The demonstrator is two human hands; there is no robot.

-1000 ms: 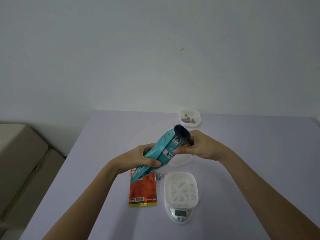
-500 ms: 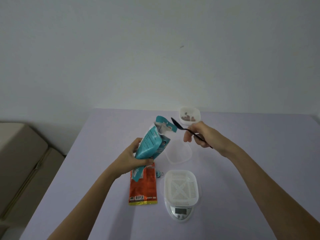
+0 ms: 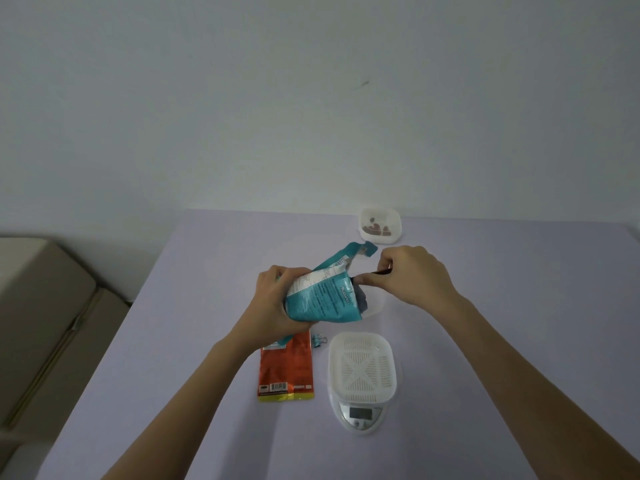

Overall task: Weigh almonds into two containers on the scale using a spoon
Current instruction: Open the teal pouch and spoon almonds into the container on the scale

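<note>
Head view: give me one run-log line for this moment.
left hand grips teal bag | right hand holds spoon in bag mouth | slotted container on scale

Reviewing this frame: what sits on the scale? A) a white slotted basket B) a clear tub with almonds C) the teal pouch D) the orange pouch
A: the white slotted basket rests on the scale; the almond tub stands far behind it.

A teal bag is gripped by the left hand above the table; a black spoon, pinched by the right hand, is dipped into it.
</note>
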